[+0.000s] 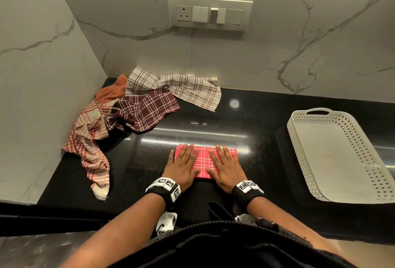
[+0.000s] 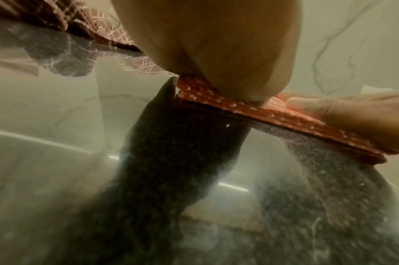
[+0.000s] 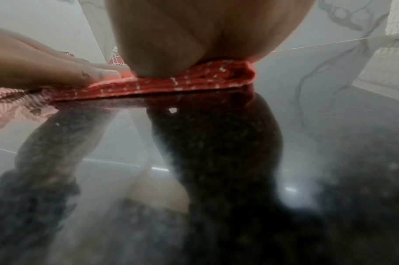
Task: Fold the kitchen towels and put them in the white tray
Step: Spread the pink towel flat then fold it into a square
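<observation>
You pressed both palms flat, fingers straight and slightly spread, on a folded pink checked towel (image 1: 205, 159) lying on the black counter (image 1: 256, 160): your left hand (image 1: 183, 165) on its left half, your right hand (image 1: 224, 166) on its right. The white tray (image 1: 299, 139) sat well apart to the right, and unfolded towels (image 1: 139, 109) lay heaped far left

Left hand (image 1: 183, 166) and right hand (image 1: 225, 166) side by side, palms down, fingers straight.

You're pressing woven checked cloth, the pink towel (image 1: 204, 157), on a glossy speckled black counter (image 1: 263, 139); the perforated white tray (image 1: 363, 156) is looking like plastic.
</observation>
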`<state>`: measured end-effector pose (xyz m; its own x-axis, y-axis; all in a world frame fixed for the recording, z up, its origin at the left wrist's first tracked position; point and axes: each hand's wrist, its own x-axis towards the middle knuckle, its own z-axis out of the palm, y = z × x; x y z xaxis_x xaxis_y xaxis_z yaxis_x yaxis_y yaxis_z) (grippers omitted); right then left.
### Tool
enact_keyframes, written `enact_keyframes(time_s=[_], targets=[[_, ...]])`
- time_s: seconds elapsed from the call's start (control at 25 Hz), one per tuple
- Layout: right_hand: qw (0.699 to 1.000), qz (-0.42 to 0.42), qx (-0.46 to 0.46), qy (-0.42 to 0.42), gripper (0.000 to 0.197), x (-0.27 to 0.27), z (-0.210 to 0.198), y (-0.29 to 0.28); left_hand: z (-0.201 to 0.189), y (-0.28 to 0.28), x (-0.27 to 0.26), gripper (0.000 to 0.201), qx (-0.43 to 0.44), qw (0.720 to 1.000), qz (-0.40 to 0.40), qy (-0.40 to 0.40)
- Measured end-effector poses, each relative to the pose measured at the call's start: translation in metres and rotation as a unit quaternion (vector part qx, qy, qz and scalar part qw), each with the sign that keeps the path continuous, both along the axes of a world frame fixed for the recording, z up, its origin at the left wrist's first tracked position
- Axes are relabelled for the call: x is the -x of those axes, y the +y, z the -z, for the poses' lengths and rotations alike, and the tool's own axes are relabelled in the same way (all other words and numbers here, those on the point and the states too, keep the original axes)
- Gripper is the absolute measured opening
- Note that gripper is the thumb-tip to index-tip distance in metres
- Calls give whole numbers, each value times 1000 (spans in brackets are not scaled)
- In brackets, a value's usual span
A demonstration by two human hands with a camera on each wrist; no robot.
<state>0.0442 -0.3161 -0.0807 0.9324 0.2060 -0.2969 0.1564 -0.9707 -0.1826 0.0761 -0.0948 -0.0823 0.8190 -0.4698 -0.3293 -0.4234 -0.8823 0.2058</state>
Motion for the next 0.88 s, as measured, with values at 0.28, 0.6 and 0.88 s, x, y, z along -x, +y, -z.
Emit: enact_keyframes(time_s=[0.28, 0.6, 0.88], targets=[[998, 2, -31, 45, 75, -9, -10, -6, -2, -2, -4, 73, 1, 1000, 0, 26], [870, 422, -253, -29, 41, 14, -20, -35, -18, -7, 4, 72, -35, 999, 33, -13], [874, 397, -269, 78, 24, 5, -29, -24, -16, -36, 3, 67, -4, 999, 39, 23]])
